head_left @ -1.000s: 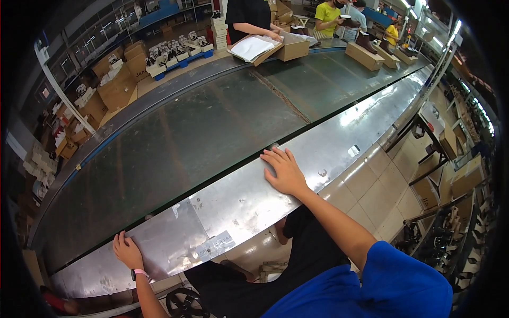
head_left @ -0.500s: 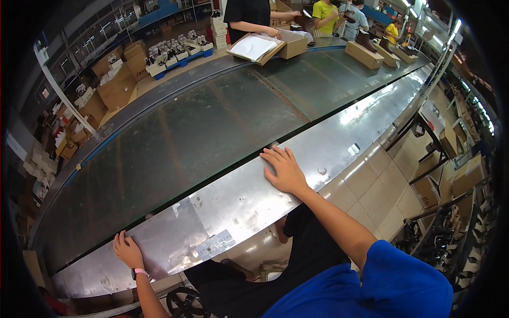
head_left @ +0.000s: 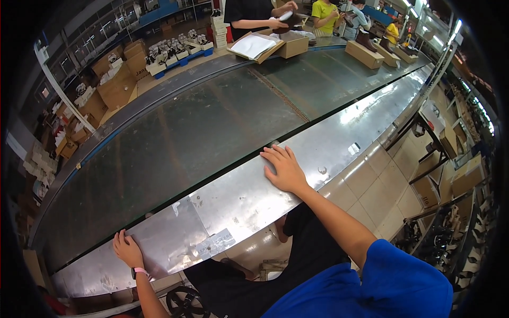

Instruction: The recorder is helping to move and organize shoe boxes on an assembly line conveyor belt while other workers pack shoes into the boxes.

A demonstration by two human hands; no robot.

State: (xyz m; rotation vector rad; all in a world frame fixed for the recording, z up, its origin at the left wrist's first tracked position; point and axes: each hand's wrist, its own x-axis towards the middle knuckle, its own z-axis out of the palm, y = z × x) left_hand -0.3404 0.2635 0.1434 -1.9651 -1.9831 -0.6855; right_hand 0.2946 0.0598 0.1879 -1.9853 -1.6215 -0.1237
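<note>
Both the left hand (head_left: 127,249) and right hand (head_left: 286,168) lie flat, open and empty on the steel ledge (head_left: 233,206) beside the conveyor belt (head_left: 175,143), best kept clear of it.

Both hands flat on metal ledge (head_left: 238,204) beside conveyor belt (head_left: 175,143): left hand (head_left: 127,249) w/ pink wristband, right hand (head_left: 286,168) further along.

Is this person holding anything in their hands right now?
Nothing is held. The right hand lies flat on the metal ledge beside the conveyor belt; the left hand rests on its edge.
</note>
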